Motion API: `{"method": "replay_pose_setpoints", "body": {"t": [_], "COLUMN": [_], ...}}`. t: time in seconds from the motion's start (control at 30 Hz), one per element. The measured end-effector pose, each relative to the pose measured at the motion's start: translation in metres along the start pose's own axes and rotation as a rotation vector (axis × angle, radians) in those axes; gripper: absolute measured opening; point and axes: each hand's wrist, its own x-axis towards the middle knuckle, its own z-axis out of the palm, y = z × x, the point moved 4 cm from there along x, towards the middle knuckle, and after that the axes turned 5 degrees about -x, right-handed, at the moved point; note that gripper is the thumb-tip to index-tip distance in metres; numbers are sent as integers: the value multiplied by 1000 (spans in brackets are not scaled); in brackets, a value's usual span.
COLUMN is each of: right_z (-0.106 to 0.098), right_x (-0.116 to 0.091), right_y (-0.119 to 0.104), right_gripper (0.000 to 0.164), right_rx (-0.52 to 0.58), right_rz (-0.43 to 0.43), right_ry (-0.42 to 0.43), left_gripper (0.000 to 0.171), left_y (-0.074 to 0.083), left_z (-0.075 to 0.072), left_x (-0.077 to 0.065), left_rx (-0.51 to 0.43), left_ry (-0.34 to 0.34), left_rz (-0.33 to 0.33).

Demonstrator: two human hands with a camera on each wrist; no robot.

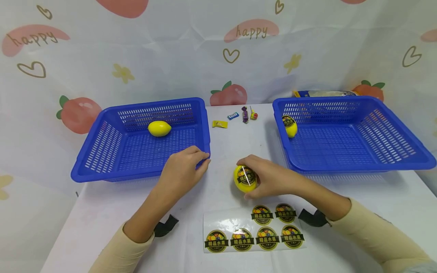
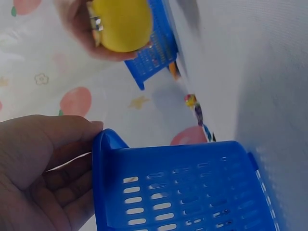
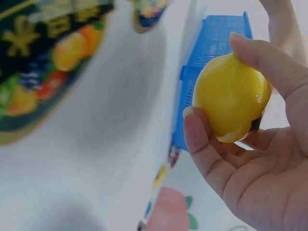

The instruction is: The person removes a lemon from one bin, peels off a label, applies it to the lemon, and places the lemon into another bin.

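Right hand [image 1: 269, 175] holds lemon [image 1: 243, 186], sticker [image 1: 246, 175] between thumb and fingers. Left hand [image 1: 182, 170] by basket rim [image 1: 206, 131]; can't tell if gripping. Squeeze softly, rub sticker flat.

The left hand [image 2: 41, 166] occupies the lower left; its thumb extends to the corner of a blue basket [image 2: 173, 163], and the other fingers bend beside the rim. Slotted perforations line the basket's wall. At upper left, the right hand [image 2: 77, 29] holds a yellow fruit [image 2: 124, 24], slightly blurred, with a shiny patch at one edge. A second blue basket [image 2: 156, 54] lies behind it. Small wrapped sweets [image 2: 198, 114] form a row between the baskets, along the edge of a white tabletop [image 2: 216, 82], which appears turned on its side. A fruit-patterned backdrop [image 2: 29, 53] fills the left.
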Motion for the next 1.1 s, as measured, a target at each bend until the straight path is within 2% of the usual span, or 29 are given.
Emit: {"method": "replay_pose_setpoints", "body": {"t": [0.23,0.5,0.73,0.9,1.1], "right_z": [-27,-70,-112,-139,-160], "right_x": [-5,-11,-23,-27,-29], "right_y": [-9,-5,-1,13,41], "right_gripper": [82,83,84,83,88], "right_rx": [32,-3,-36,-78,-110], "right_rz": [20,71,170,261,356], "right_ry": [14,96,152,186,166], "left_gripper": [10,10,14,15,15], "left_y": [1,-3,-6,-8,-8], "left_z": [0,1,3,4,4], "left_x": [0,-2,-4,-6,-7], "left_rx": [2,-14,-41,-53,-60], "left_ry": [11,16,17,42,51], "left_rz": [27,38,61,99,111]}}
